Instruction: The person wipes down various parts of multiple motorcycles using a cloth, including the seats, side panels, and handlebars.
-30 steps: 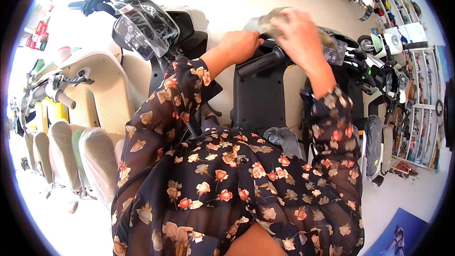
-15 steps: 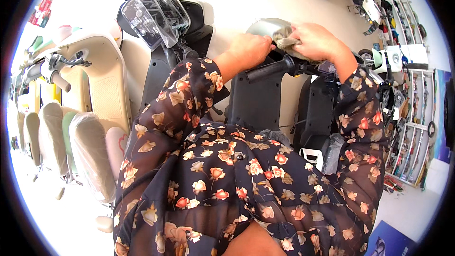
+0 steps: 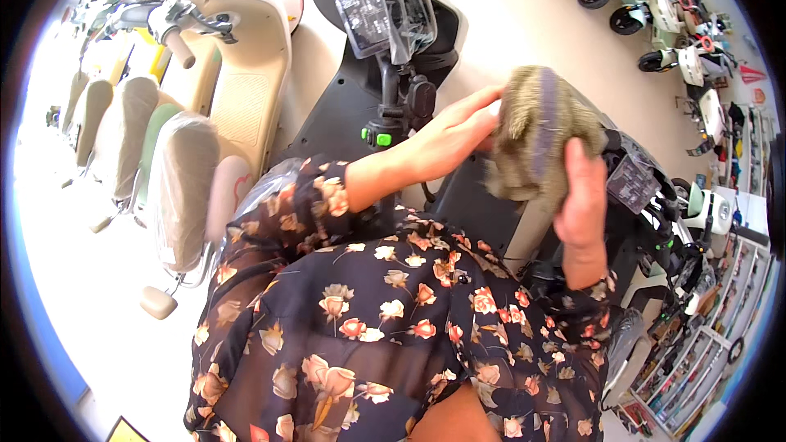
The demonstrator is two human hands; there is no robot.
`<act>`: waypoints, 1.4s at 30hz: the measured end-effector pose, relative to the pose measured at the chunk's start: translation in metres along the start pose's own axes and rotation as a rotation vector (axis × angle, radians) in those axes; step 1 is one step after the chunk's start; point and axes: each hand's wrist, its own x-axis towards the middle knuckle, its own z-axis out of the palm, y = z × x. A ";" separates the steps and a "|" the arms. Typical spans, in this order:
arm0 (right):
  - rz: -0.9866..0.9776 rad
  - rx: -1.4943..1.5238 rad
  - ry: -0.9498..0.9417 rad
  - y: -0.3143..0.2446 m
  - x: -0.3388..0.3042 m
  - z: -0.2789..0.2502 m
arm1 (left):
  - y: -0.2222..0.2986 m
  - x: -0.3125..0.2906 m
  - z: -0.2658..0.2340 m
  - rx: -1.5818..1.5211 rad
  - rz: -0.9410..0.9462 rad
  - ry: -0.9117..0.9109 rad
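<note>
A bunched, olive-grey towel (image 3: 536, 135) with a purple stripe hangs in front of me, held up between my two hands. My left hand (image 3: 458, 135) reaches in from the left, its fingertips at the towel's left edge and partly hidden by it. On the other side my right hand (image 3: 583, 205) grips the lower right of the towel, one digit lying along its front and the rest out of sight. Beneath the towel is a scooter's dark footboard (image 3: 471, 200). Just left of my hands stands another black scooter with a plastic-wrapped display (image 3: 381, 12).
A handlebar switch with a green button (image 3: 382, 139) is close above my left forearm. Cream scooters (image 3: 246, 106) and plastic-wrapped seats (image 3: 187, 188) line the left. Another wrapped display (image 3: 634, 184) is right of my right hand. White shelving (image 3: 696, 352) stands farther right.
My hands have moved from the scooter's front, and the towel now appears larger, raised between them. The view has shifted, with the wrapped-display scooter now farther right.
</note>
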 end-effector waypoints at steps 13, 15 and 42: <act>-0.638 -0.470 -0.473 0.034 0.016 0.114 | -0.014 -0.150 -0.039 -0.469 0.022 0.486; -0.459 -0.279 -0.531 0.036 0.014 0.111 | -0.014 -0.158 -0.049 -0.415 0.002 0.616; -0.383 -0.332 -0.017 0.127 0.049 0.098 | 0.014 -0.141 -0.143 -0.679 0.440 0.327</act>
